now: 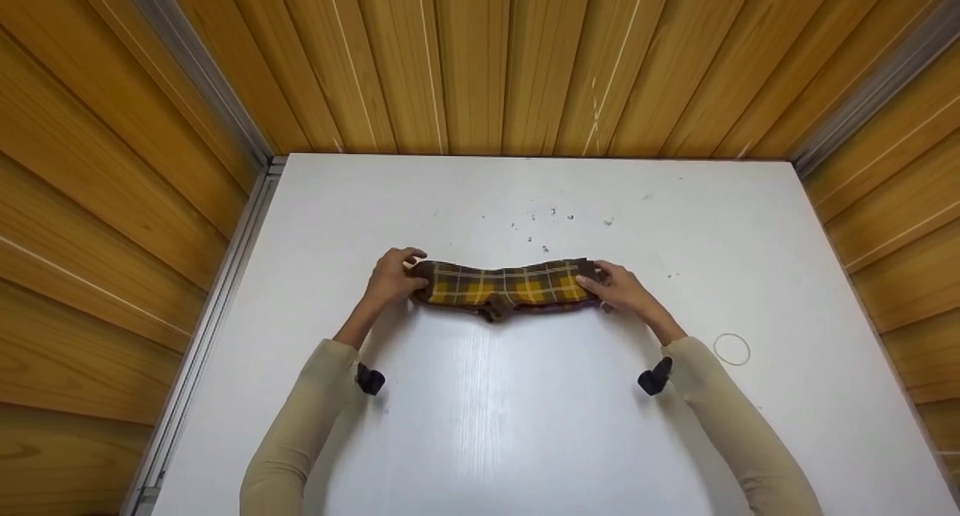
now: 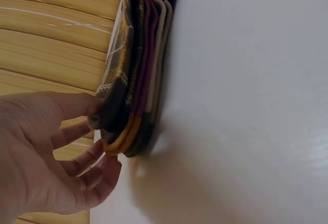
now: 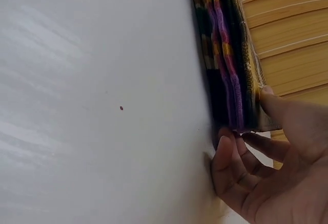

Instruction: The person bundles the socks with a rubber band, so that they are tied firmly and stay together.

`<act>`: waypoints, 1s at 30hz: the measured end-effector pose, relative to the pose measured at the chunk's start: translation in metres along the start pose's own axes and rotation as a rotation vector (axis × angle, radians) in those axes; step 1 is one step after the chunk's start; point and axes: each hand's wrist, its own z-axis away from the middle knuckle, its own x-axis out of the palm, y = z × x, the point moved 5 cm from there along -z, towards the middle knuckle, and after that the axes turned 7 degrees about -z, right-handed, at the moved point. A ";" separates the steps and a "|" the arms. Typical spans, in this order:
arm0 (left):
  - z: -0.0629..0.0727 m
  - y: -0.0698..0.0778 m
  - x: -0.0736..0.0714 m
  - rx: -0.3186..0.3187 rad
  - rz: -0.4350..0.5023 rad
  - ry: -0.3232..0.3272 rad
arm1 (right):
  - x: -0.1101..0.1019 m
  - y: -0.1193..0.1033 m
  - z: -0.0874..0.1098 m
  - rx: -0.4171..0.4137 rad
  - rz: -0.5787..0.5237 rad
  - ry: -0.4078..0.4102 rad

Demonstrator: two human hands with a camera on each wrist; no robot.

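A stack of socks [image 1: 517, 283] lies crosswise near the middle of the white table, its top sock plaid in brown and yellow. My left hand [image 1: 390, 277] grips the left end, thumb on top and fingers around the outer edge. In the left wrist view, purple, beige, orange and dark green layers of the socks [image 2: 148, 75] show along the side. My right hand [image 1: 621, 287] pinches the right end, with its thumb on the plaid sock. Below it, striped and purple layers of the socks [image 3: 228, 75] appear in the right wrist view. A heel bulges toward me mid-stack.
A thin pale rubber band [image 1: 732, 349] lies on the white table [image 1: 480, 426], right of my right forearm. Small dark marks [image 1: 553, 212] dot the tabletop beyond the socks. Wood-look panels [image 1: 480, 66] rise at the back and both sides.
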 end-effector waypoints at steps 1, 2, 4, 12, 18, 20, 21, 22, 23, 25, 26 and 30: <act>-0.001 0.005 0.000 0.018 -0.025 0.010 | 0.000 -0.001 -0.002 -0.018 0.031 0.005; -0.001 0.010 -0.001 0.033 -0.052 0.022 | 0.001 -0.004 -0.005 -0.032 0.064 0.004; -0.003 0.021 0.000 0.069 -0.097 0.037 | 0.002 -0.008 -0.011 -0.042 0.121 -0.006; -0.006 0.058 0.035 0.242 -0.210 -0.097 | 0.002 -0.017 -0.011 0.008 0.144 0.018; -0.011 0.078 0.049 0.292 -0.227 -0.121 | 0.006 -0.023 -0.001 -0.065 0.052 0.073; -0.016 0.087 0.053 0.325 -0.149 -0.157 | 0.005 -0.026 0.002 -0.069 0.016 0.086; -0.018 0.092 0.055 0.347 -0.102 -0.180 | 0.004 -0.028 0.003 -0.071 0.002 0.096; -0.021 0.096 0.058 0.369 -0.057 -0.205 | 0.003 -0.031 0.004 -0.074 -0.010 0.106; -0.024 0.101 0.061 0.393 -0.025 -0.235 | 0.003 -0.034 0.005 -0.076 -0.030 0.116; -0.029 0.108 0.069 0.435 0.004 -0.306 | 0.002 -0.041 0.008 -0.091 -0.066 0.132; -0.031 0.112 0.074 0.451 0.006 -0.339 | 0.002 -0.046 0.010 -0.102 -0.085 0.139; -0.040 0.122 0.093 0.478 0.045 -0.468 | 0.005 -0.065 0.018 -0.173 -0.131 0.162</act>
